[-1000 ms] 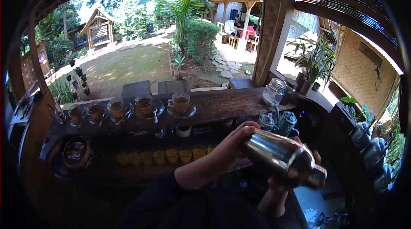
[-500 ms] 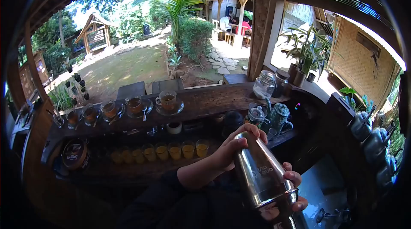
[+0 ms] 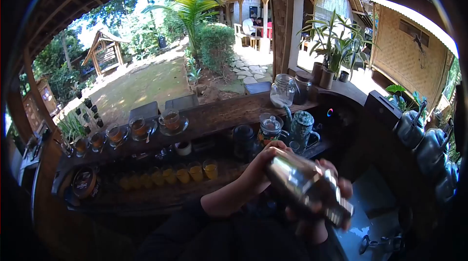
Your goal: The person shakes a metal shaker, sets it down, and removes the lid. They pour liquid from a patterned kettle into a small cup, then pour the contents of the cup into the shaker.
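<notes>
A shiny metal cocktail shaker (image 3: 297, 179) is tilted in front of me, its narrower end down to the right, blurred by motion. My left hand (image 3: 261, 164) is wrapped around its upper left end. Fingers of my right hand (image 3: 342, 185) curl round the lower right part, and its palm is mostly hidden behind the metal. Past the shaker stand a glass jar with a painted band (image 3: 271, 127) and a speckled green enamel pot (image 3: 302, 127). On the lower shelf, left of my hands, is a row of several glasses of yellow-orange drink (image 3: 195, 172).
Several glass cups of brown drink (image 3: 170, 121) stand on saucers along the wooden counter (image 3: 219, 118). A clear jar (image 3: 282, 91) is at its right end. Dark kettles (image 3: 431, 146) line the right side, above a metal sink (image 3: 363, 212). People sit in a hut outside.
The shaker has swung from steeply upright to a flatter tilt, both hands still around it. My view has shifted slightly, so the counter items appear further left.
</notes>
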A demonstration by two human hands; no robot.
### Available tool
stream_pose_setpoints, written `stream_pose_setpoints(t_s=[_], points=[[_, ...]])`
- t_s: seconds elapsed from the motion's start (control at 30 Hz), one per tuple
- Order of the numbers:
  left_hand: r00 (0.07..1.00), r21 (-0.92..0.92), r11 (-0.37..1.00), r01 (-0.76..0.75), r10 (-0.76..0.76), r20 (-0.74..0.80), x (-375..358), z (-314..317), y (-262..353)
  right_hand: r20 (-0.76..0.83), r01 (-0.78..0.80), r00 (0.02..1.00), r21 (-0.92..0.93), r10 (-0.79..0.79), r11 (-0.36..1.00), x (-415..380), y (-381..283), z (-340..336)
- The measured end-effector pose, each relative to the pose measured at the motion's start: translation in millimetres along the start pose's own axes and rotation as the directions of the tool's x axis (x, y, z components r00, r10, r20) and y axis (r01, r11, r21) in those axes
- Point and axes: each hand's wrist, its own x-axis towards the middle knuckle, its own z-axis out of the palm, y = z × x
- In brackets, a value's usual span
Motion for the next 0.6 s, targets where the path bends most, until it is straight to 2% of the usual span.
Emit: stream_pose_setpoints(t_s=[0.03,0.07,0.1,0.13,0.17,0.2,0.23,0.27,0.3,0.33,0.37,0.4,0.43,0.47,0.5,0.53,0.57,0.6], points=[[0.963,-0.017,0.984,0.178,-0.177,-0.204,3.8,-15.0,-5.9,0.033,-0.069,0.996,-0.307,0.083,0.949,3.1,6.8,-17.7],[0.856,-0.073,0.938,0.339,-0.339,-0.391,8.1,-30.5,-12.1,-0.064,-0.28,0.959,-0.382,0.277,0.881,-0.3,18.7,-29.4],[0.84,-0.212,0.899,0.384,-0.435,-0.325,15.4,-51.6,-26.2,-0.195,-0.49,0.87,-0.24,0.453,0.838,-3.5,27.6,-34.7],[0.841,-0.213,0.899,0.382,-0.434,-0.323,9.9,-43.0,-34.1,-0.292,-0.656,0.735,-0.075,0.612,0.751,-0.9,32.5,-39.9],[0.953,0.262,0.952,0.16,-0.079,-0.294,7.8,-30.7,-38.9,-0.245,-0.462,0.867,-0.066,0.434,0.884,1.1,24.0,-39.5],[0.958,0.12,0.982,0.143,-0.107,-0.266,12.8,-12.3,-26.6,-0.069,-0.147,0.988,-0.149,0.138,0.978,11.4,16.8,-41.3],[0.962,-0.025,0.991,0.133,-0.135,-0.238,17.8,6.5,-14.2,-0.007,-0.317,0.946,0.176,0.323,0.932,13.4,-9.2,-38.8],[0.999,0.003,1.0,0.02,-0.02,-0.03,24.0,7.0,-14.2,0.059,-0.342,0.939,0.295,0.34,0.892,2.5,-18.6,-41.7],[0.994,0.055,0.998,-0.037,0.031,0.102,26.0,9.4,-13.2,0.126,-0.374,0.926,0.404,0.355,0.835,-8.4,-28.0,-44.5],[0.969,0.103,0.99,-0.1,0.073,0.238,26.9,13.4,-12.0,0.171,-0.323,0.946,0.458,0.275,0.828,-9.5,-13.0,-49.9],[0.985,0.098,0.991,-0.091,0.075,0.154,28.2,17.1,-14.3,0.215,-0.278,0.958,0.517,0.192,0.81,-9.9,1.8,-54.9],[0.995,0.051,0.994,-0.1,0.101,-0.015,34.3,15.8,-21.8,0.257,-0.242,0.96,0.575,0.108,0.781,-8.2,15.6,-58.2],[0.988,-0.01,1.0,0.0,-0.001,-0.158,38.3,1.8,-31.8,0.194,-0.182,0.97,0.16,0.15,0.97,-1.7,28.0,-63.3],[0.951,-0.085,0.992,0.088,-0.11,-0.29,40.9,-23.0,-42.9,0.121,-0.116,0.98,-0.294,0.157,0.949,1.8,33.0,-66.4],[0.939,-0.143,0.949,0.282,-0.303,-0.16,34.9,-28.0,-37.5,0.014,-0.346,0.933,-0.227,0.359,0.91,0.4,34.5,-69.5],[0.941,-0.242,0.934,0.263,-0.303,-0.149,31.0,-25.0,-43.2,-0.076,-0.544,0.839,-0.136,0.539,0.828,2.9,38.4,-71.8],[0.948,-0.151,0.975,0.166,-0.2,-0.247,32.2,-18.3,-48.8,0.065,-0.293,0.95,-0.158,0.306,0.943,7.9,33.5,-76.9],[0.938,-0.057,0.996,0.069,-0.084,-0.335,31.8,7.6,-43.9,0.117,-0.172,0.978,-0.005,0.171,0.985,15.5,18.6,-65.3]])
